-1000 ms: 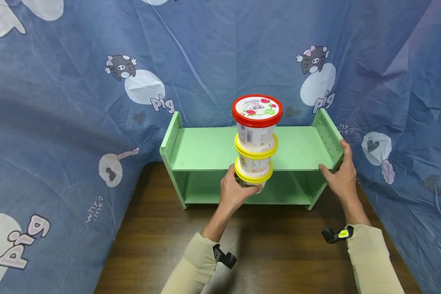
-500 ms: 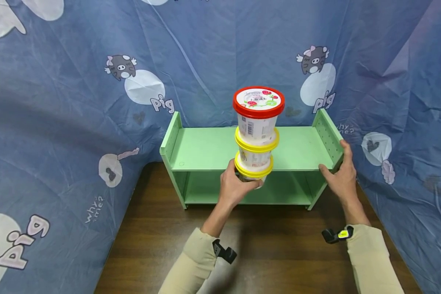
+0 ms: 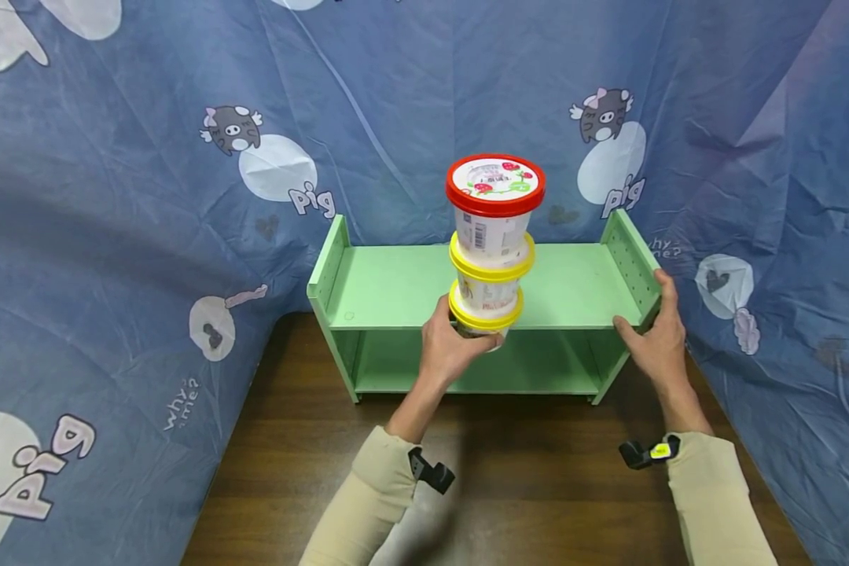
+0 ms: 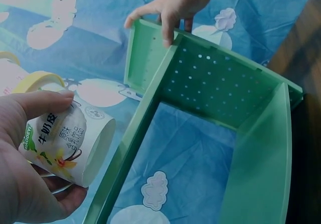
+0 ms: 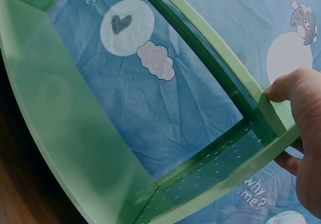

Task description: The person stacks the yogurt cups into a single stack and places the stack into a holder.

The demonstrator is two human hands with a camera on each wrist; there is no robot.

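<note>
My left hand [image 3: 447, 350] grips the lowest of three stacked paper cups, thumb on one side and fingers round the other. That bottom cup [image 4: 65, 143] has a yellow lid and a flower print. On it stands another yellow-lidded cup [image 3: 489, 292], topped by a larger red-lidded tub [image 3: 494, 233] with strawberries on its lid. The stack is held in the air in front of the green shelf [image 3: 396, 284], roughly upright. My right hand [image 3: 656, 339] holds the right side panel of the shelf at its front corner, thumb on the upper board's edge.
The two-tier shelf stands on a brown wooden floor [image 3: 538, 479]. Blue printed cloth [image 3: 403, 102] hangs behind it and at both sides. The lower board [image 3: 389, 373] lies under the upper one, with perforated side panels [image 4: 210, 83].
My left hand has raised the stack of cups, with a slight shift left in the last half second. My right hand keeps its place on the shelf.
</note>
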